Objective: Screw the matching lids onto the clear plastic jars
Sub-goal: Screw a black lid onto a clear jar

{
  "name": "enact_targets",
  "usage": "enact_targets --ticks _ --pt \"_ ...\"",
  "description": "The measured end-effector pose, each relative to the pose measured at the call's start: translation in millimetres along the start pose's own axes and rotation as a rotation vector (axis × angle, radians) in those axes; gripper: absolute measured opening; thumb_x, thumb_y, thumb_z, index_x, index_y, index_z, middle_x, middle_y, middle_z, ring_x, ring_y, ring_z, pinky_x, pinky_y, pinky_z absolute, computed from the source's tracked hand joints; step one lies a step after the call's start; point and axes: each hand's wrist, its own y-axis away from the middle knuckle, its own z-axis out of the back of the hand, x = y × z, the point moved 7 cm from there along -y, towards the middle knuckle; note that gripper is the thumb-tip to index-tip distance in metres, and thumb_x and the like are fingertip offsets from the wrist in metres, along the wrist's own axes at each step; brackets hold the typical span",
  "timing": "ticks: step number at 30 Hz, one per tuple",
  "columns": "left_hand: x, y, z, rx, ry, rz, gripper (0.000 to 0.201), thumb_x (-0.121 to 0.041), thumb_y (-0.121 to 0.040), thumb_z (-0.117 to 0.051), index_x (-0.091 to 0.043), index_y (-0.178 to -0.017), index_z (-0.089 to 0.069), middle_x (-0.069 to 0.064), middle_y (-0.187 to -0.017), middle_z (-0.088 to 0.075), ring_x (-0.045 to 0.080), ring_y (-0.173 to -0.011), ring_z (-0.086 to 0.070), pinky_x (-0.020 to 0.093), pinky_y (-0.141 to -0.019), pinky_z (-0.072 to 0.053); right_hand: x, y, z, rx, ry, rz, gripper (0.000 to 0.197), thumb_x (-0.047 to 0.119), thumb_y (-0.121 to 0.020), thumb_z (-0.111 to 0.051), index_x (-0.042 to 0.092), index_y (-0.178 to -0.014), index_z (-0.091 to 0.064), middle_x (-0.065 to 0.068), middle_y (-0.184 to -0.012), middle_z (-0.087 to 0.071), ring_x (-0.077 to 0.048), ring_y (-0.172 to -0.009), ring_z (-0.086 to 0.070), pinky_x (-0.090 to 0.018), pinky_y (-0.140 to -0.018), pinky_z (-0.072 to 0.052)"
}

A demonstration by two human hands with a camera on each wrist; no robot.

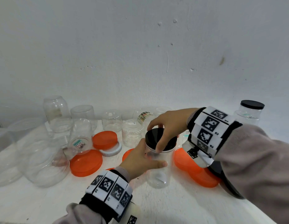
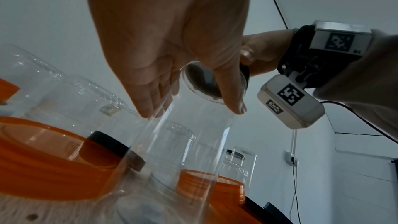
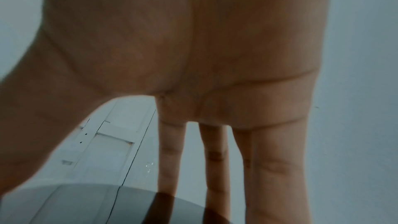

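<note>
**Black lid held on clear jar by both hands**

Hands are seen at the middle of the white table (image 1: 181, 206). The tall clear plastic cylindrical jar (image 1: 158, 173) stands upright on the table, near its front edge, and the round black plastic lid (image 1: 154, 137) sits on its mouth. The body of the jar is grasped by the left hand (image 1: 140, 160), with the thumb across the front wall and the fingers (image 2: 150, 101) laid around the far side. The lid is gripped from above by the right hand (image 1: 166, 125); its thumb is pressed on the near rim and its fingers are curled over the far rim. In the right wrist view the fingers (image 3: 277, 168) are seen reaching down to the dark lid top (image 3: 172, 210). How far the lid is screwed on cannot be told.

Behind the jar, several clear plastic jars (image 1: 82, 135) are placed mouth down near the white wall (image 1: 140, 46). Round orange plastic lids (image 1: 86, 162) are lying around them, 1 of them stacked on a white ribbed lid (image 1: 113, 151). At the far right, another clear jar with a black lid already on it (image 1: 248, 113) stands upright, well apart from the hands. Grey sleeves and marker bands are worn on both wrists.
</note>
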Motion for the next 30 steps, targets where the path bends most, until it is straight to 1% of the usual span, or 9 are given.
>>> enact_targets --ticks 2,5,7,9,11,16,21,27,30 --pt "0.8 0.1 0.1 0.000 -0.005 0.006 0.081 -0.025 -0.067 -0.085 -0.038 -0.128 -0.034 -0.026 -0.120 -0.050 -0.019 -0.100 -0.047 -0.002 -0.067 -0.041 -2.1 -1.2 -0.3 -0.041 -0.004 -0.032 0.071 0.070 -0.062 -0.072 0.043 -0.124 -0.048 0.014 -0.099 -0.051 -0.007 -0.068 -0.062 -0.031 -0.072 -0.053" --pt "1.2 0.6 0.8 0.003 -0.012 0.017 0.079 -0.028 -0.067 -0.085 -0.042 -0.125 -0.032 -0.030 -0.118 -0.048 -0.018 -0.102 -0.044 -0.001 -0.067 -0.040 -3.2 -1.7 -1.7 -0.052 0.025 -0.072 0.072 0.076 -0.063 -0.066 0.040 -0.122 -0.047 0.014 -0.093 -0.049 -0.002 -0.062 -0.051 -0.026 -0.060 -0.042" --pt "1.1 -0.3 1.0 0.011 -0.017 0.017 0.079 -0.028 -0.068 -0.084 -0.041 -0.126 -0.032 -0.027 -0.121 -0.050 -0.016 -0.104 -0.045 0.001 -0.070 -0.040 -3.5 -1.6 -2.1 -0.020 0.046 -0.072 0.076 0.075 -0.064 -0.067 0.041 -0.127 -0.044 0.011 -0.110 -0.052 -0.007 -0.079 -0.057 -0.029 -0.070 -0.046" --pt "0.6 -1.3 0.6 0.017 -0.012 0.009 0.080 -0.027 -0.068 -0.085 -0.039 -0.128 -0.033 -0.022 -0.124 -0.051 -0.015 -0.106 -0.046 0.000 -0.071 -0.042 -2.4 -1.3 -3.0 0.032 0.041 -0.036 0.082 0.065 -0.066 -0.073 0.045 -0.136 -0.037 0.012 -0.130 -0.046 -0.015 -0.110 -0.054 -0.036 -0.092 -0.046" --pt "0.6 -1.3 0.4 0.014 -0.010 0.007 0.081 -0.026 -0.067 -0.085 -0.038 -0.128 -0.033 -0.023 -0.123 -0.050 -0.015 -0.105 -0.046 -0.003 -0.069 -0.041 0.2 -0.1 -3.3 0.069 0.016 0.014 0.082 0.052 -0.069 -0.078 0.048 -0.139 -0.035 0.013 -0.135 -0.044 -0.020 -0.121 -0.051 -0.038 -0.100 -0.044" --pt "2.2 -2.2 0.3 0.005 -0.007 0.000 0.081 -0.026 -0.065 -0.086 -0.039 -0.126 -0.034 -0.021 -0.124 -0.052 -0.011 -0.108 -0.048 -0.001 -0.070 -0.042 -0.2 -2.2 0.5 0.035 0.003 0.050 0.077 0.057 -0.063 -0.079 0.052 -0.131 -0.043 0.015 -0.126 -0.051 -0.020 -0.113 -0.057 -0.039 -0.098 -0.046" --pt "2.6 -2.3 -0.3 0.018 0.006 -0.006 0.085 -0.026 -0.065 -0.086 -0.034 -0.134 -0.037 -0.018 -0.127 -0.054 -0.009 -0.111 -0.050 -0.001 -0.072 -0.042 -2.1 -2.9 1.5 0.008 -0.002 0.047 0.077 0.064 -0.055 -0.078 0.055 -0.125 -0.046 0.017 -0.119 -0.055 -0.018 -0.103 -0.063 -0.039 -0.094 -0.050" --pt "-0.1 -1.8 -0.7 0.018 0.010 -0.020 0.080 -0.024 -0.067 -0.085 -0.035 -0.130 -0.037 -0.020 -0.124 -0.054 -0.020 -0.099 -0.051 -0.002 -0.069 -0.041 -3.0 -1.6 1.3 -0.047 -0.038 0.064 0.077 0.065 -0.053 -0.077 0.053 -0.123 -0.049 0.017 -0.113 -0.058 -0.016 -0.100 -0.064 -0.037 -0.090 -0.052" --pt "-1.5 -1.0 -0.1 0.011 -0.008 -0.020 0.081 -0.027 -0.067 -0.085 -0.035 -0.132 -0.036 -0.020 -0.126 -0.053 -0.016 -0.104 -0.050 0.000 -0.071 -0.043 -3.0 -1.9 0.9 -0.080 -0.052 0.078 0.075 0.065 -0.053 -0.077 0.051 -0.123 -0.051 0.016 -0.111 -0.059 -0.016 -0.096 -0.066 -0.036 -0.085 -0.055"
